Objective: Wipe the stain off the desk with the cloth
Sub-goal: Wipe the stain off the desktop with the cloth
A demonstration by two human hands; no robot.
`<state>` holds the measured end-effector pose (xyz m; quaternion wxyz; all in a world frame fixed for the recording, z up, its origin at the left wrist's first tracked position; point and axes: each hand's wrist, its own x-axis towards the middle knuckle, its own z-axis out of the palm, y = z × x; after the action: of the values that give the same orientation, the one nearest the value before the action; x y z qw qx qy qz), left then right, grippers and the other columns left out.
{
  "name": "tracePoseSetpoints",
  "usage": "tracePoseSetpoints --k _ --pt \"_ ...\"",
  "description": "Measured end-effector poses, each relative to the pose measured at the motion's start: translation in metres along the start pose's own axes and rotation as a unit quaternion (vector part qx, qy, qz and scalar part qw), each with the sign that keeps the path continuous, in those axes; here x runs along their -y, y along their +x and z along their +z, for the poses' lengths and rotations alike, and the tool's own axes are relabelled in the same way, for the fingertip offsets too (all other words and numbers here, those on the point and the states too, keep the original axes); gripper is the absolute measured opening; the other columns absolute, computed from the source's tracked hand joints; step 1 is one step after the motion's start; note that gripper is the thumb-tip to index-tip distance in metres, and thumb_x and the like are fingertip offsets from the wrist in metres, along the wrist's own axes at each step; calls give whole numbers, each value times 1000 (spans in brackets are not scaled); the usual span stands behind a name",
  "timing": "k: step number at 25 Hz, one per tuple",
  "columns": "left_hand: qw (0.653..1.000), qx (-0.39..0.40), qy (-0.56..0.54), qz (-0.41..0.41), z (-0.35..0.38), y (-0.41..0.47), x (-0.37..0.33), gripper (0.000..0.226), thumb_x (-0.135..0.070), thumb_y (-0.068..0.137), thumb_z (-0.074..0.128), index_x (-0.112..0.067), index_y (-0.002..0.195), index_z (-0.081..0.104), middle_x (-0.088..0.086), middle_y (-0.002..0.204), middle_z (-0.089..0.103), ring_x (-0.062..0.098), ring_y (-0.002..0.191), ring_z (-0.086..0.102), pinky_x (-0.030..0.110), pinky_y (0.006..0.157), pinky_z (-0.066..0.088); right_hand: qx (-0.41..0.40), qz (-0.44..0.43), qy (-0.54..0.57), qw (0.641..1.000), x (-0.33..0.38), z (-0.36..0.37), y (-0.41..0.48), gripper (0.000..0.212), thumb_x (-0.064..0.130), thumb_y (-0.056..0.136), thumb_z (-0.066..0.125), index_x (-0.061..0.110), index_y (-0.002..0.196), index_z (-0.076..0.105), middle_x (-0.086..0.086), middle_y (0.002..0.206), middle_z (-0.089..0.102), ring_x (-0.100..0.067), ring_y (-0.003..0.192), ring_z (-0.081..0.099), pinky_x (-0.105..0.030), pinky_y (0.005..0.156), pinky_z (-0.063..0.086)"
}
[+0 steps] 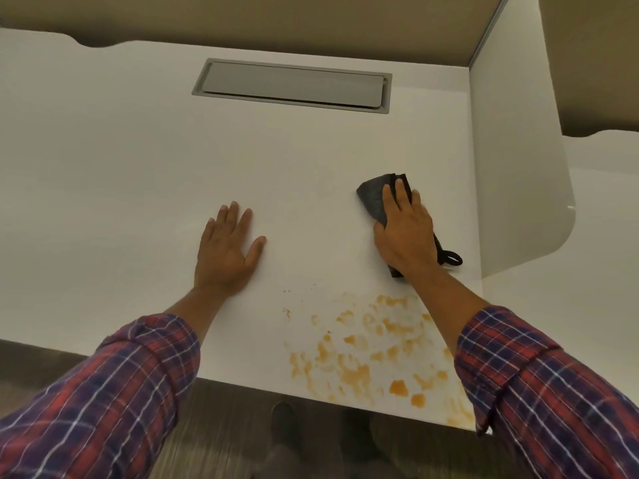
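Right hand [404, 233] lies flat, fingers extended, pressing down on the dark grey cloth [375, 195]; it pins the cloth rather than gripping it. The cloth sits on the white worktop [138, 160], toward the right side panel [511, 174], its hanging loop [451, 259] trailing out from under the hand's outer edge. Left hand [226, 250] rests open and palm-down on bare worktop, holding nothing.

The orange stain [373, 354] remains in blotches and smears near the front edge of the worktop, on the near side of the cloth and apart from it. Judged status: wiping not complete.

Risks noted:
- The stain runs right up to the front edge; a stroke toward the body could push residue over it onto the floor [242, 426].
- The right sleeve [539, 385] hangs over the stain (contact cannot be confirmed) and may pick it up.
- A flat, ungripped cloth may bunch or slip, spreading the smears.
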<state>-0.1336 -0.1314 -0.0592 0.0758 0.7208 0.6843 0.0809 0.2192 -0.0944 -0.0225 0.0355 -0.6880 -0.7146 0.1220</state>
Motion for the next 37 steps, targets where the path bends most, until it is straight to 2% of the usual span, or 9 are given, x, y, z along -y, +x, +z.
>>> tracePoseSetpoints --k 8,11,13,15,18,21,28,34,37 --pt "999 29 -45 11 -4 1 11 72 -58 110 30 -16 168 24 9 177 17 25 165 10 42 134 5 53 -193 46 979 109 29 -69 68 24 101 46 18 165 23 -5 174 19 -39 156 23 -50 122 29" --pt "999 6 -24 21 -13 -16 44 79 -61 105 23 -11 165 30 14 173 29 30 162 23 46 132 15 -51 -55 174 982 93 3 -60 64 11 102 48 13 163 27 -13 168 33 -43 152 32 -55 122 27" --pt "999 -4 7 31 -15 -34 70 81 -62 105 23 -7 163 33 20 172 29 36 161 25 51 130 19 -125 48 191 972 67 -19 -38 60 14 105 44 12 163 27 -16 167 35 -43 152 32 -58 124 20" --pt "999 -4 27 35 -12 -47 88 81 -63 106 22 -7 164 30 21 173 25 37 162 21 52 130 17 -174 118 182 960 31 -36 -13 55 21 105 38 14 159 31 -18 161 42 -46 143 43 -62 119 30" --pt "999 -15 37 29 -7 -47 90 79 -64 107 21 -13 166 27 15 175 22 32 163 18 49 131 14 -127 164 94 974 -23 -41 10 55 23 104 36 9 157 31 -22 159 40 -49 138 45 -65 110 40" --pt "999 -21 31 23 -7 -49 90 77 -64 107 24 -15 166 28 12 175 23 29 163 18 49 131 15 -21 141 34 989 -40 -21 19 66 30 106 44 5 162 22 -18 172 18 -45 151 27 -63 113 39" --pt "999 -36 21 14 -9 -50 83 76 -60 105 29 -14 165 33 12 175 24 30 163 20 49 131 16 -22 45 -7 999 10 4 21 65 25 101 50 4 160 32 -21 169 28 -45 150 31 -56 117 38" --pt "1000 -16 13 9 -16 -50 81 77 -62 105 26 -16 166 30 9 176 20 26 164 15 46 132 13 37 -84 111 990 65 12 -16 60 23 107 48 12 163 29 -11 172 25 -36 158 21 -47 127 21" --pt "1000 -17 15 6 -18 -51 81 77 -62 105 27 -16 166 30 9 176 21 26 164 15 46 133 13 -47 37 258 964 47 -11 -16 58 22 108 45 20 163 30 -14 168 35 -39 151 35 -50 125 27"
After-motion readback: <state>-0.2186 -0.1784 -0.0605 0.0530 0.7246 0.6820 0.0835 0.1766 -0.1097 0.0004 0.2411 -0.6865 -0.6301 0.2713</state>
